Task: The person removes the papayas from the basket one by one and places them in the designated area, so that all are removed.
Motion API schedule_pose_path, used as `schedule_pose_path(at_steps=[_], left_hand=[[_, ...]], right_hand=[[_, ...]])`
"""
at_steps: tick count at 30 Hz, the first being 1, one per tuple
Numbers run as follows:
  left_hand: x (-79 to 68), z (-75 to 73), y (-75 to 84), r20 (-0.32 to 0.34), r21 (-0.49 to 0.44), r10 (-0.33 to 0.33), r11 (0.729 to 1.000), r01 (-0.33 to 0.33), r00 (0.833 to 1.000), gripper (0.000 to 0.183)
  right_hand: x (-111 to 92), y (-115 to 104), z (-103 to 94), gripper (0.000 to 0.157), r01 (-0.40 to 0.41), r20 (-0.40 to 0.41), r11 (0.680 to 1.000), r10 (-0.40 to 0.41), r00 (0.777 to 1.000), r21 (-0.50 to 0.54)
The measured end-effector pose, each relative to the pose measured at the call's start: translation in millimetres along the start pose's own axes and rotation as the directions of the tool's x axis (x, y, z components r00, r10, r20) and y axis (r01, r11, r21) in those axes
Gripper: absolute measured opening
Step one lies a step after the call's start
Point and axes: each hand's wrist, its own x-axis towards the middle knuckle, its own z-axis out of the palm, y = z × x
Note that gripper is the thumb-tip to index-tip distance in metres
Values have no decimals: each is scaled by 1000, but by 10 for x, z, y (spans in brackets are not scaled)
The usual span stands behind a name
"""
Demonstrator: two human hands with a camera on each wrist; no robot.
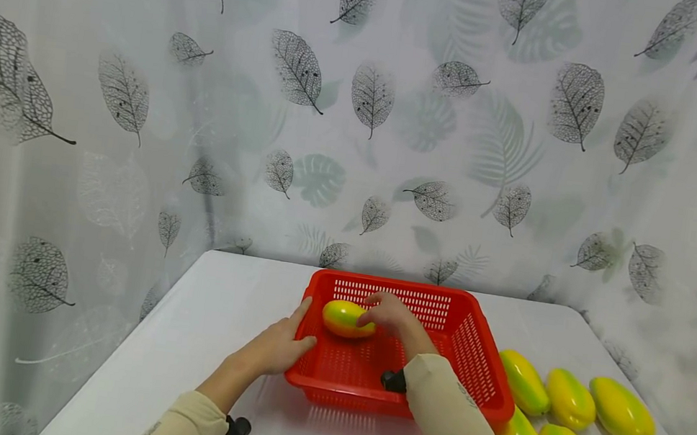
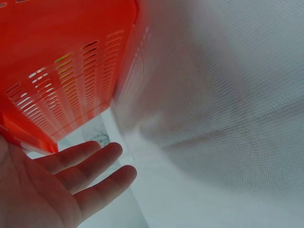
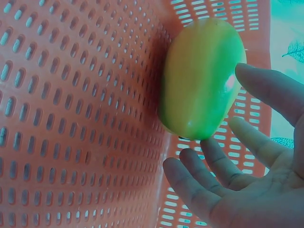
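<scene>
A yellow-green mango (image 1: 345, 319) lies inside the red plastic basket (image 1: 378, 404), near its left back corner. My right hand (image 1: 393, 317) reaches into the basket at the mango's right end. In the right wrist view its fingers (image 3: 216, 159) are spread and loosely bent beside the fruit, with the thumb at its surface; whether they touch is hard to tell. At the basket's left side is my left hand (image 1: 277, 345), its thumb over the rim. The left wrist view shows three of its fingers (image 2: 90, 166) stretched out outside the slotted wall, not curled round it.
Several more mangoes (image 1: 571, 399) lie on the white table (image 1: 234, 298) to the right of the basket, the nearest ones close against its right side. Behind the table hangs a leaf-patterned curtain (image 1: 394, 165). Dark wrist cameras (image 1: 236, 433) sit below both hands.
</scene>
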Motion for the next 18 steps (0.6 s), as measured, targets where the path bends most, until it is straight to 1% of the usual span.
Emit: schedule_pose_path(at_steps=[5, 11, 18], left_hand=[[3, 4, 4, 1, 2, -5, 1000, 5, 1000, 80], [1, 3, 5, 1, 8, -1, 1000, 1, 1000, 80], [0, 2, 6, -2, 9, 1, 1000, -1, 1000, 80]], right_hand=[[-15, -23, 17, 57, 7, 10, 1000, -7, 1000, -5], [34, -20, 45, 52, 7, 19, 1000, -6, 1000, -22], [43, -29, 55, 52, -5, 24, 999, 6, 1000, -52]])
